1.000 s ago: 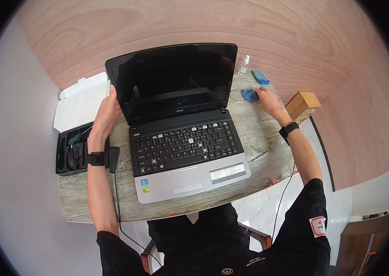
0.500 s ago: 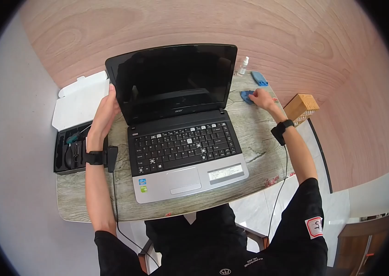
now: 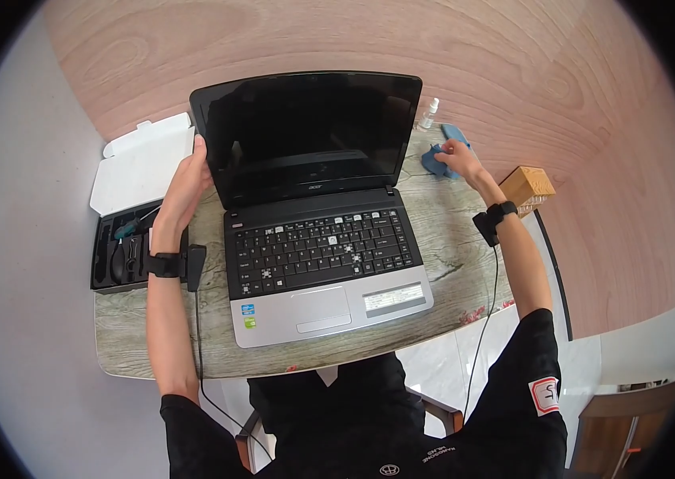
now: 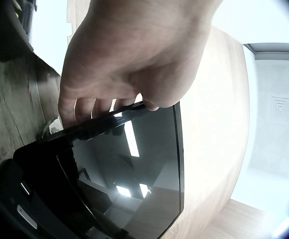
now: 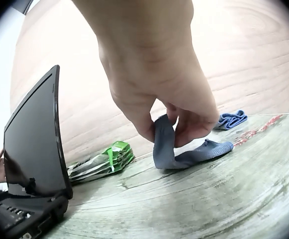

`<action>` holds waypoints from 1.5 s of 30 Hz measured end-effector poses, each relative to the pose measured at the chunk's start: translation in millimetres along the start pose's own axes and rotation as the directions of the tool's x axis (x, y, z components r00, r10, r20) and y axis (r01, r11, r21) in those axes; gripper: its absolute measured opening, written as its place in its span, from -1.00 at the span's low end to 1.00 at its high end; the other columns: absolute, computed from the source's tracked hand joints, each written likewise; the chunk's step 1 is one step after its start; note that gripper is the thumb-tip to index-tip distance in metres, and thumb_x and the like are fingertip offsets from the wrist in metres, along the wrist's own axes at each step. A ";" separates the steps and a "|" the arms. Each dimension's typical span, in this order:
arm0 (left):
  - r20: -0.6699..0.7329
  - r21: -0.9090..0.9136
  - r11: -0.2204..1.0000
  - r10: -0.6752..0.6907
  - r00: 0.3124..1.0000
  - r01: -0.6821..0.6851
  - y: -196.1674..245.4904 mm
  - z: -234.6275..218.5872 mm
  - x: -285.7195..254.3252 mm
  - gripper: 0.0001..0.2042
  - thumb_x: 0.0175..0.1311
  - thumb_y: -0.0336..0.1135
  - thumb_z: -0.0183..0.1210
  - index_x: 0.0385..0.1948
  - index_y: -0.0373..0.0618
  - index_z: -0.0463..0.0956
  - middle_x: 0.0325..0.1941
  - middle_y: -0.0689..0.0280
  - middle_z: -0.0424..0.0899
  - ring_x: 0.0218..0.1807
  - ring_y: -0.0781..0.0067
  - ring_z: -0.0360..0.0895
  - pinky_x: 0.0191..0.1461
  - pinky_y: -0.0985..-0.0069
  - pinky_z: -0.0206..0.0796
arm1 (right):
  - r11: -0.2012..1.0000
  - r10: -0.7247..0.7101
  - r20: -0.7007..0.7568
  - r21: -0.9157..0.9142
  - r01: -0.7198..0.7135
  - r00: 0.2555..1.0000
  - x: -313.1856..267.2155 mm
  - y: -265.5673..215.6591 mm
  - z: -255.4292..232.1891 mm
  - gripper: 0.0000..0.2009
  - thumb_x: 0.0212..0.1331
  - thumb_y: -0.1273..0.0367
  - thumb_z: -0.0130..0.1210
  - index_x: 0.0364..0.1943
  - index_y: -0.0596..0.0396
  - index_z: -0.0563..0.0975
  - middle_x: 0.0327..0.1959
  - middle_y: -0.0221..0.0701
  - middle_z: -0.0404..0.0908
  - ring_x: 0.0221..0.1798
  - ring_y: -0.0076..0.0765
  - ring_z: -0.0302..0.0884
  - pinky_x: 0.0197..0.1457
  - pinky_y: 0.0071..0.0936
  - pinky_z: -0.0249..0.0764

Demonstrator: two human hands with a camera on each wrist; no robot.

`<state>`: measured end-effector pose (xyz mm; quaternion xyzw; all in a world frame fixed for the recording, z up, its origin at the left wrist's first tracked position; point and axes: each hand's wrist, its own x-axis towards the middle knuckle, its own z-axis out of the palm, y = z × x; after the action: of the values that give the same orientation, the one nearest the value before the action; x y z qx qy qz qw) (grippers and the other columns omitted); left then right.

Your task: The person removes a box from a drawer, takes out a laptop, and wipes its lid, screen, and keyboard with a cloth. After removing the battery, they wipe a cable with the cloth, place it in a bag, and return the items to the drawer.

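Note:
An open black Acer laptop stands in the middle of the table, its screen dark and several keycaps gone from the keyboard. My left hand grips the left edge of the screen. The left wrist view shows its thumb at the front of the bezel and its fingers behind the lid. Right of the laptop, my right hand pinches a small blue cloth between thumb and fingers. One end of the cloth is raised in the grip while the rest droops close to the tabletop.
A second folded blue cloth lies at the back right corner, with a clear spray bottle near it. Behind the laptop sits a green-and-white packet. At left is a tool box with its white lid raised. Cables hang from both wrists.
My right hand has shifted slightly on the blue cloth and lifted part of it, which lay flatter before. The left hand stays on the screen edge.

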<state>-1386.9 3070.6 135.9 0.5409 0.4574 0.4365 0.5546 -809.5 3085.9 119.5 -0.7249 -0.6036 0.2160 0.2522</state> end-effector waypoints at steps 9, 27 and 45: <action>0.004 0.022 1.000 -0.008 1.000 0.008 -8.0 -10.0 7.1 -0.40 0.61 0.20 -0.29 0.06 -0.20 0.50 0.03 0.31 0.62 0.06 0.47 0.54 0.21 0.40 0.35 | 0.953 0.166 0.078 0.243 -0.180 0.983 6.4 11.7 8.2 -0.73 0.40 0.25 0.11 0.00 0.13 0.45 -0.11 -0.37 0.53 -0.14 -0.50 0.48 -0.13 -0.47 0.46; 0.022 -0.030 0.999 0.038 0.999 -0.037 11.9 12.0 -10.7 -0.34 0.62 0.19 -0.33 0.20 -0.31 0.45 0.19 0.18 0.61 0.18 0.38 0.54 0.29 0.37 0.33 | 0.926 0.150 0.036 0.346 -0.153 0.988 4.1 25.8 6.2 -0.55 0.48 0.34 -0.07 0.33 0.38 0.32 0.20 -0.15 0.49 0.17 -0.21 0.54 0.06 -0.28 0.63; 0.031 -0.035 0.999 0.030 0.999 -0.029 12.2 11.5 -10.9 -0.35 0.61 0.20 -0.31 0.19 -0.30 0.45 0.17 0.20 0.61 0.18 0.39 0.53 0.30 0.40 0.32 | 0.957 0.156 0.129 0.224 -0.182 0.979 -12.6 9.8 3.8 -0.56 0.36 0.14 0.18 0.05 0.27 0.53 -0.22 -0.34 0.63 -0.28 -0.48 0.57 -0.21 -0.45 0.53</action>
<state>-1377.7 3058.1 148.4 0.5449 0.4329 0.4440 0.5645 -806.6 3072.5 110.5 -0.7260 -0.5225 0.3464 0.2828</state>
